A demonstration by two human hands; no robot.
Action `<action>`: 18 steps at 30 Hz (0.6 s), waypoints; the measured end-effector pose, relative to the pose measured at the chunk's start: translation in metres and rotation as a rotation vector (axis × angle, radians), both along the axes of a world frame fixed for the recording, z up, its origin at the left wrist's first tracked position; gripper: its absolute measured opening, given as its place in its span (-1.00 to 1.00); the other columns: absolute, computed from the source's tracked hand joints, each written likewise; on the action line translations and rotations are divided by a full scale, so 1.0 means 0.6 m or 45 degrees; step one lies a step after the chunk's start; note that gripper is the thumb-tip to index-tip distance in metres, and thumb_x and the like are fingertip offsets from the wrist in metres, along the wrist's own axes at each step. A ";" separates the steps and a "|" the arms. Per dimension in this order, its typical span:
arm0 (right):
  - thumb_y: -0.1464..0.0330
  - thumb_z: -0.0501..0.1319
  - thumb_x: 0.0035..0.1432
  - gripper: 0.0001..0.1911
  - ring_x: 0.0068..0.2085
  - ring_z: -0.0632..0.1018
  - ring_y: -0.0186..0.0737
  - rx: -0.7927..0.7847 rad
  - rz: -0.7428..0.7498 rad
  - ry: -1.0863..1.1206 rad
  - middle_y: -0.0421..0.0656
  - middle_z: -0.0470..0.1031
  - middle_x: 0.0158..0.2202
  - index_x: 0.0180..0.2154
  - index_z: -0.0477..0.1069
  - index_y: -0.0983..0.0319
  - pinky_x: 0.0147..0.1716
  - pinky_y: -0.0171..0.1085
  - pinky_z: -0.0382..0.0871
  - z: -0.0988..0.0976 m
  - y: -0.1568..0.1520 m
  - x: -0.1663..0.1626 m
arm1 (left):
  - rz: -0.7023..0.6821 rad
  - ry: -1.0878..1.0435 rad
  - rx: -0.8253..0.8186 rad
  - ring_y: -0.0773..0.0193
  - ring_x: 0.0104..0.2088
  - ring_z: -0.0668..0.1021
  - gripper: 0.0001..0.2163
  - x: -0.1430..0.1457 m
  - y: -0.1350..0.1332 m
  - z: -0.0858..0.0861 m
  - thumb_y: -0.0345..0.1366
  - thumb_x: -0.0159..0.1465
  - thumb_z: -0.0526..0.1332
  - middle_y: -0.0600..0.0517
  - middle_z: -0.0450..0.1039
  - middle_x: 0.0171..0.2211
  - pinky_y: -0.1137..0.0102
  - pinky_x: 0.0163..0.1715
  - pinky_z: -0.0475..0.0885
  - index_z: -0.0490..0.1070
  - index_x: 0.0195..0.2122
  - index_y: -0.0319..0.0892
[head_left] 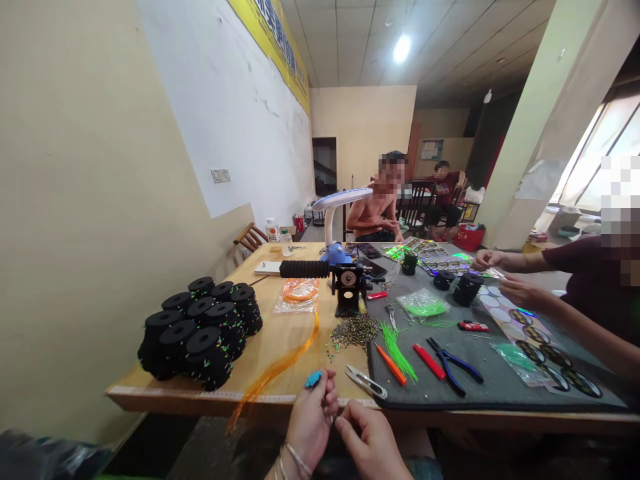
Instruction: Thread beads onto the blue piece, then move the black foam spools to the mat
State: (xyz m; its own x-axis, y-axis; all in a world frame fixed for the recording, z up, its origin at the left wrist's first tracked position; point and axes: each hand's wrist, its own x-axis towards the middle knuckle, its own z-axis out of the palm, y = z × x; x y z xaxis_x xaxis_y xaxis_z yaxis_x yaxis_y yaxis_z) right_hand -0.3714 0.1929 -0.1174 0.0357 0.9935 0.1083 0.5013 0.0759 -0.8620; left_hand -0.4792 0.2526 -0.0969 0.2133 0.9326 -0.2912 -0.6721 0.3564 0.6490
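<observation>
My left hand (316, 413) is raised at the table's front edge with its fingers curled in. A small bright-blue piece (313, 379) shows at the top of this hand; its kind cannot be made out. Close beside it, my right hand (369, 437) is closed in a pinch, its fingertips near the left hand's fingers. Whatever lies between those fingertips is too small to name. Thread snips (367, 382) lie just beyond my hands. A bundle of orange strands (280, 363) hangs over the table edge to the left. Small dark beads (355, 331) are heaped farther back.
Black foam spools (203, 340) are stacked at left. A winding device (347, 287) and a lamp (330, 227) stand behind the beads. Pliers (455, 367), an orange pen-shaped tool (391, 365) and green strands (397, 350) lie on the grey mat (415, 395). A co-worker's hands (505, 273) are at right.
</observation>
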 end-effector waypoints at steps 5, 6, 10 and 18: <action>0.16 0.13 0.15 -0.66 -0.51 0.32 -0.32 -0.033 -0.053 0.158 -0.25 0.32 -0.62 -0.56 0.27 0.23 -0.46 -0.36 0.09 -0.012 -0.001 0.011 | 0.151 -0.003 0.065 0.58 -0.65 0.23 -0.65 -0.031 0.029 0.015 -0.19 -0.11 0.50 0.20 0.21 -0.60 0.65 -0.70 0.10 0.46 -0.42 -0.30; 0.11 0.13 0.15 -0.62 -0.51 0.32 -0.32 -0.044 -0.047 0.264 -0.25 0.33 -0.62 -0.56 0.27 0.23 -0.45 -0.36 0.11 -0.013 0.001 0.013 | 0.137 0.056 0.099 0.57 -0.64 0.25 -0.62 -0.039 0.031 0.016 -0.15 -0.13 0.51 0.19 0.24 -0.59 0.64 -0.70 0.10 0.48 -0.40 -0.30; -0.08 0.18 0.05 -0.49 -0.49 0.35 -0.31 -0.069 -0.028 0.654 -0.21 0.41 -0.60 -0.54 0.34 0.25 -0.38 -0.34 0.20 -0.007 0.018 0.017 | -0.024 0.365 0.194 0.57 -0.67 0.22 -0.56 -0.052 0.016 0.006 -0.06 -0.14 0.48 0.16 0.30 -0.60 0.60 -0.70 0.04 0.52 -0.37 -0.30; -0.17 0.27 -0.16 -0.40 -0.61 0.15 -0.44 -0.243 0.013 0.832 -0.24 0.37 -0.61 -0.56 0.46 0.28 -0.59 -0.39 0.00 0.003 0.030 0.014 | -0.197 0.643 0.377 0.38 -0.59 0.40 -0.62 -0.026 -0.023 -0.010 -0.02 -0.07 0.43 0.10 0.42 -0.65 0.50 -0.57 0.26 0.49 -0.47 -0.27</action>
